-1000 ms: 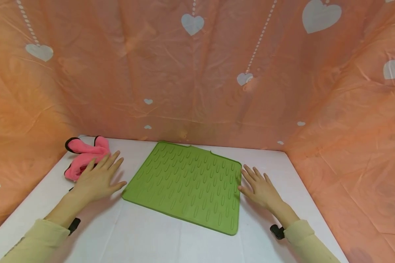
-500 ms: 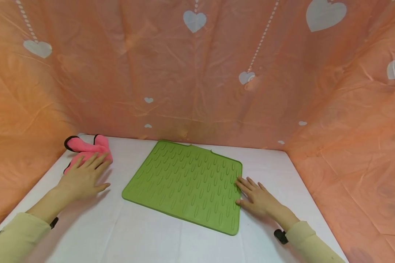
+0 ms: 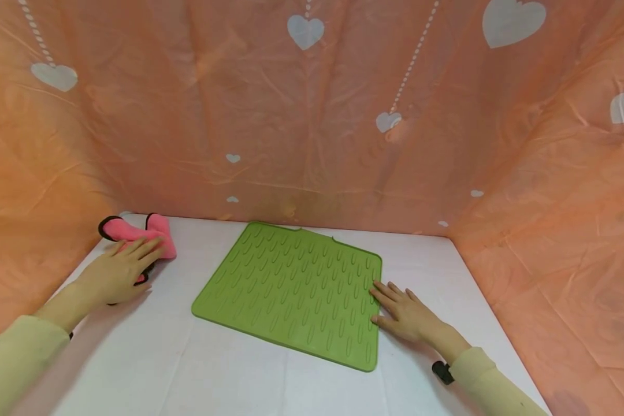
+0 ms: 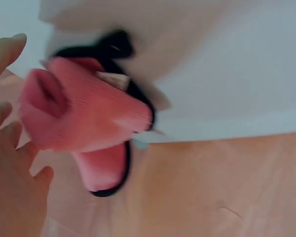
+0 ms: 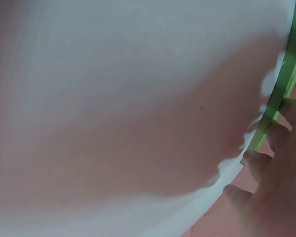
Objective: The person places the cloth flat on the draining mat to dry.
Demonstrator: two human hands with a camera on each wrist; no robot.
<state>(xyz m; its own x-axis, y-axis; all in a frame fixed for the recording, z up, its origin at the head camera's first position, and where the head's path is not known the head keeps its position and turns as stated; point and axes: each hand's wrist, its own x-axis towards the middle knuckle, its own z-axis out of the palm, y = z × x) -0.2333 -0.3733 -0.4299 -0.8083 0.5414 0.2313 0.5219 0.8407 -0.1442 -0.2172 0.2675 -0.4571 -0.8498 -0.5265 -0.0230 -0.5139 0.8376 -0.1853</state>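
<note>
At the left of the head view lies a bunched pink cloth item (image 3: pixel 165 245) with black trim; its exact kind is unclear. In the left wrist view this pink item (image 4: pixel 89 106) shows folds, a pale tag and a dark strip. My left hand (image 3: pixel 111 271) is over its near part, fingers extended and spread, hiding some of it. In the left wrist view the fingers (image 4: pixel 27 153) are beside the cloth, not wrapped round it. A green ridged mat (image 3: pixel 291 294) lies flat, turned at an angle. My right hand (image 3: pixel 408 312) rests its fairly straight fingertips on the mat's right edge.
A white-covered table (image 3: pixel 229 375) carries everything. Orange fabric (image 3: pixel 312 115) printed with pale hearts stands along the back and both sides. The mat has a notch in its far edge.
My left hand has moved left onto the pink cloth item, whose near trimmed edge now shows beside the fingers. My right hand has come slightly nearer me and onto the mat's edge.
</note>
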